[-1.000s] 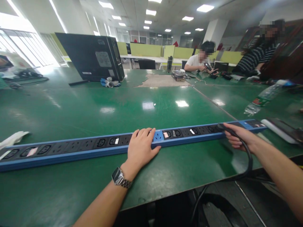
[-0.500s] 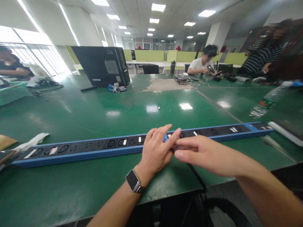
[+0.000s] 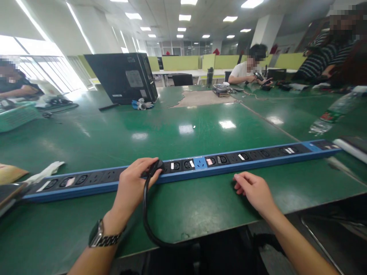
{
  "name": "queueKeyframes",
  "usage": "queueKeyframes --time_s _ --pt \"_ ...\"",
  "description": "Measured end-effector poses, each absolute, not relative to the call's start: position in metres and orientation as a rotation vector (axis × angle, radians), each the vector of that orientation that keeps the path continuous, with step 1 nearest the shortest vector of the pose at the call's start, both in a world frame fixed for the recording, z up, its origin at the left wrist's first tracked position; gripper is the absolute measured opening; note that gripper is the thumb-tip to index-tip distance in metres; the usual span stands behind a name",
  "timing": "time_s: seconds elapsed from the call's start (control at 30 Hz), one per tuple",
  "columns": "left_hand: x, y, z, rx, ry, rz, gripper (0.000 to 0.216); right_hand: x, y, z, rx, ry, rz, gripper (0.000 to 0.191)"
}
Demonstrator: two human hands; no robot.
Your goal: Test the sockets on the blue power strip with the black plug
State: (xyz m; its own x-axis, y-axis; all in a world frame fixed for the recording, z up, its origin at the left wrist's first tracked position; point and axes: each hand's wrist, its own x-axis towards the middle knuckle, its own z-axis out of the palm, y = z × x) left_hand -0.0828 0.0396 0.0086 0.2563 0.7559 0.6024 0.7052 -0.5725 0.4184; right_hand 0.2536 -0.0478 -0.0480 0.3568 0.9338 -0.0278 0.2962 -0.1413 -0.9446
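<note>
A long blue-edged power strip [image 3: 183,175] with black sockets and one blue socket [image 3: 200,163] lies across the green table. My left hand [image 3: 133,181] is closed around a black plug [image 3: 157,166] at the strip, left of the blue socket. Whether its pins sit fully in a socket is hidden. From the plug a thick black cable [image 3: 146,217] curves down over the near table edge. Apart from the strip, my right hand [image 3: 255,191] hovers over the table in front of it, fingers curled, with nothing visible in them.
On the table stand a black computer case [image 3: 117,78], gloves [image 3: 142,104] beside it, and a green basket [image 3: 18,116] at left. A plastic bottle [image 3: 329,114] lies at right. One person [image 3: 243,72] sits opposite; others are at both sides.
My hands were together over the middle of the strip. The left has moved left, with the plug now showing in it at the strip; the right has drawn back to the right.
</note>
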Motion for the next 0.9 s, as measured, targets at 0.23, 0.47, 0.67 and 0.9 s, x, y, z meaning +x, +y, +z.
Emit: queueKeyframes --time_s 0.23,0.47,0.67,0.9 --pt "-0.079 0.043 0.005 2.559 1.389 1.069 0.030 0.252 -0.057 -0.048 -1.723 -1.261 0.697 0.033" --pt "-0.083 0.042 0.004 2.361 1.287 1.261 0.027 0.252 -0.055 -0.051 -1.743 -1.337 0.641 0.036" --pt "-0.017 0.040 0.011 2.364 1.108 1.499 0.025 0.252 -0.054 -0.054 -1.733 -1.337 0.615 0.039" --pt "0.023 0.053 -0.009 2.492 1.103 1.181 0.026 0.254 -0.055 -0.056 -1.688 -1.332 0.624 0.041"
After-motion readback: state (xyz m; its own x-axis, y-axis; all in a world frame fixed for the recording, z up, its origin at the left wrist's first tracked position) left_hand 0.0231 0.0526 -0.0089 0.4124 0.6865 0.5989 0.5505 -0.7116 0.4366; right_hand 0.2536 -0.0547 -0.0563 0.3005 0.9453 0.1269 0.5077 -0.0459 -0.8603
